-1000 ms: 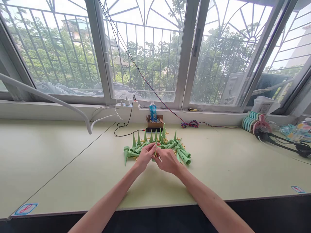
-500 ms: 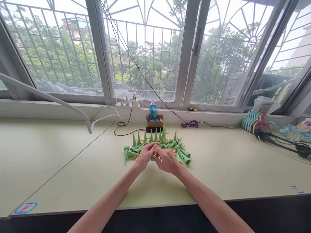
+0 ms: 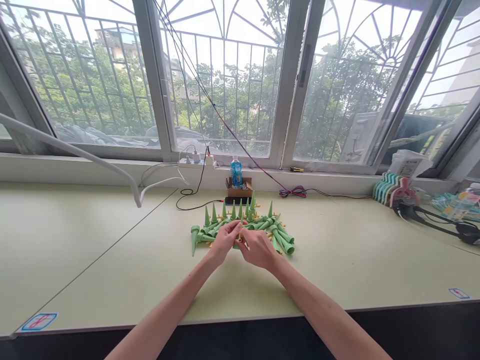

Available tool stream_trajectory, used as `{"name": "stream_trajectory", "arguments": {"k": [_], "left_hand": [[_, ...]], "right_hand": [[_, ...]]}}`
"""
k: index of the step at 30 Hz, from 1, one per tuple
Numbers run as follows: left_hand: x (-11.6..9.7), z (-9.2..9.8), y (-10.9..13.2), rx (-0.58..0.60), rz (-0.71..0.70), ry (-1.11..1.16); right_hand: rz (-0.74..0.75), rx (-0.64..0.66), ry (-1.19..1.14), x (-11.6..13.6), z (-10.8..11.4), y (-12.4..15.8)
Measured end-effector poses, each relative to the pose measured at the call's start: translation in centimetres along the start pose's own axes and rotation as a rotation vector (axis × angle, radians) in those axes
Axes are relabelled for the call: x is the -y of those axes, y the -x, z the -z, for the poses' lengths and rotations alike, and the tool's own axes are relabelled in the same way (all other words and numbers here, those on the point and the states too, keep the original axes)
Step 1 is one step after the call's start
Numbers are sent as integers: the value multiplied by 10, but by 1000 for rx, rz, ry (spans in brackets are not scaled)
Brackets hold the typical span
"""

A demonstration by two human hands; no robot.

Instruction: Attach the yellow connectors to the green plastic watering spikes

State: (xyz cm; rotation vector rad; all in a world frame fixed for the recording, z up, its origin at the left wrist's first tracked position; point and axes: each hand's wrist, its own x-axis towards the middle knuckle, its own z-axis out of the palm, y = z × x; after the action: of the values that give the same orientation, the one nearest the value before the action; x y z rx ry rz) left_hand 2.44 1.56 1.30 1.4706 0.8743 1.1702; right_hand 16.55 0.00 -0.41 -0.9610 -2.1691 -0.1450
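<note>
My left hand [image 3: 224,240] and my right hand [image 3: 258,246] meet over the front of a pile of green watering spikes [image 3: 287,246]. Both are closed around one small piece: a green spike whose tip shows above the fingers, with a yellow valve [image 3: 240,239] facing me between the fingertips. Most of that piece is hidden by my fingers. Behind the hands, several green spikes stand upright on their wide ends [image 3: 207,217], and others lie on their sides among yellow valves.
Past the pile are a phone [image 3: 235,200] on a black cable and a small cardboard box [image 3: 240,192] with a blue bottle [image 3: 236,172]. A white curved arm [image 3: 112,162] reaches in from the left. Hangers [image 3: 392,188] and black headgear [image 3: 431,217] are at right.
</note>
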Motion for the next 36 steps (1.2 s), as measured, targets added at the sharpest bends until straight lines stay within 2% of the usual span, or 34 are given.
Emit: {"name": "stream_trajectory", "arguments": {"k": [7, 10, 13, 17, 23, 32, 36], "left_hand": [[-2, -3, 1, 13, -18, 20], [-3, -3, 0, -54, -27, -36], [-2, -3, -1, -127, 23, -106], [2, -5, -2, -137, -31, -272], [10, -7, -2, -123, -111, -493], [20, -4, -1, -141, -173, -643], [20, -5, 0, -141, -182, -641]], "right_hand": [[-86, -4, -155, -3, 6, -2], [-114, -3, -223, -7, 9, -2], [-155, 3, -267, -11, 13, -3], [-247, -71, -263, -21, 16, -6], [-298, -170, -233, -31, 18, -6], [-297, -193, -207, -33, 17, -5], [-303, -202, -182, -35, 18, -5]]}}
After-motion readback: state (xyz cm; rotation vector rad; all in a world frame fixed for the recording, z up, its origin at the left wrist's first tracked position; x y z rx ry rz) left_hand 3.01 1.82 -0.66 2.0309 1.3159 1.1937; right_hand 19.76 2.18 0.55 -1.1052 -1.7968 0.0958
